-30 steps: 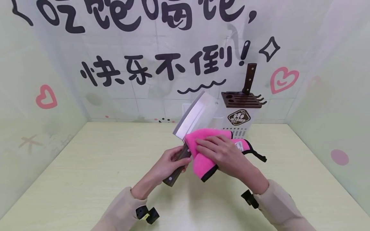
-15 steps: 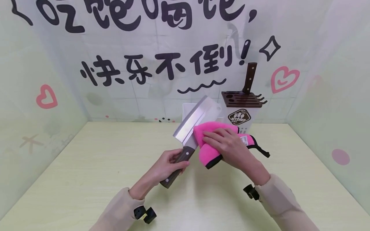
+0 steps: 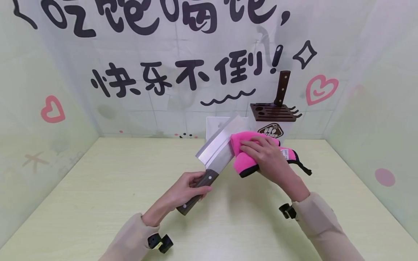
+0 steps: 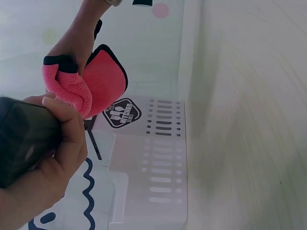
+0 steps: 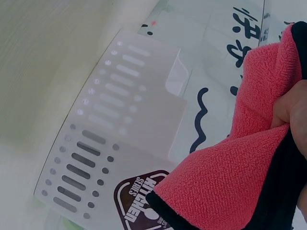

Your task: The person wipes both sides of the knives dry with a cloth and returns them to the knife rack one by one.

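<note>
In the head view my left hand [image 3: 184, 190] grips the dark wooden handle of a cleaver [image 3: 213, 152], its blade tilted up and to the right above the table. My right hand [image 3: 269, 156] holds a folded pink cloth [image 3: 245, 165] with black edging against the blade's right side. The cloth covers part of that edge. In the left wrist view, fingers curl round the dark handle [image 4: 29, 139], seen close up. Pink terry fabric [image 5: 225, 177] bunches under the fingers in the right wrist view, where the cleaver is out of sight.
Behind the hands stands a white slotted knife rack [image 5: 96, 143] with a brown top [image 3: 272, 112]. A brown-handled knife [image 3: 282, 88] sticks up from it, with several hooks at its side. Printed walls enclose the pale wooden table [image 3: 107, 188].
The right hand has slid the cloth up and to the right along the blade, away from the handle. The cleaver leans a little further right, and the left hand has shifted slightly left.
</note>
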A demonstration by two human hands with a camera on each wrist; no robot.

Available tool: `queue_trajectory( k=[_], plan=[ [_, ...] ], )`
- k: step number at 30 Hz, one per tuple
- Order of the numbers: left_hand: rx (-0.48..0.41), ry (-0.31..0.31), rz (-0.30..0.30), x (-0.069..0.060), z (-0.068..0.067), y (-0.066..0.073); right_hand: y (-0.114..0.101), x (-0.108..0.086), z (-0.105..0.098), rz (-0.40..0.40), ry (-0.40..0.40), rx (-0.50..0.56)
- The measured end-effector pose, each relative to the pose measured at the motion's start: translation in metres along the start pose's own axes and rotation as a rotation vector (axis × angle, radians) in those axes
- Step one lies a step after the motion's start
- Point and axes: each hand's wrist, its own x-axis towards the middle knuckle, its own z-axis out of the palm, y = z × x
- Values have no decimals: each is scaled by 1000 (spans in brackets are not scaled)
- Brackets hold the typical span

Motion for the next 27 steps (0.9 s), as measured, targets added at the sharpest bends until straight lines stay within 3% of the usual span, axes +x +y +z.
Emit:
queue_trajectory(
  k=[14,27],
  plan=[
    [46,-36,-19,-4,-4,2,6,0,0,85,-19,-1],
    [56,-38,-24,-1,-2,3,-14,11,-2,-3,-27,21]
  ],
)
